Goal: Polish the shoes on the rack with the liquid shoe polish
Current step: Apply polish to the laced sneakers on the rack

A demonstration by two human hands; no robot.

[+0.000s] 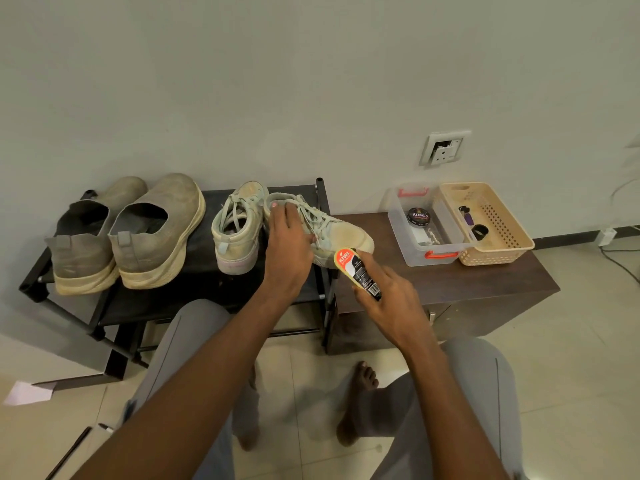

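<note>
On the black shoe rack [194,244], right end: pale lace-up sneaker [341,233], long axis running toe-right. Left hand [287,244] gripping its laced top. Right hand [388,292], nearer the toe, holding Kiwi liquid polish bottle [358,271], applicator end apparently toward the toe.

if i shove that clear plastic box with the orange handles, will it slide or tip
The clear plastic box would probably slide: it looks low and wide on the smooth brown cabinet top. It likely weighs little, holding just a tin. It seems to touch the beige basket, so that might shift too.
</note>
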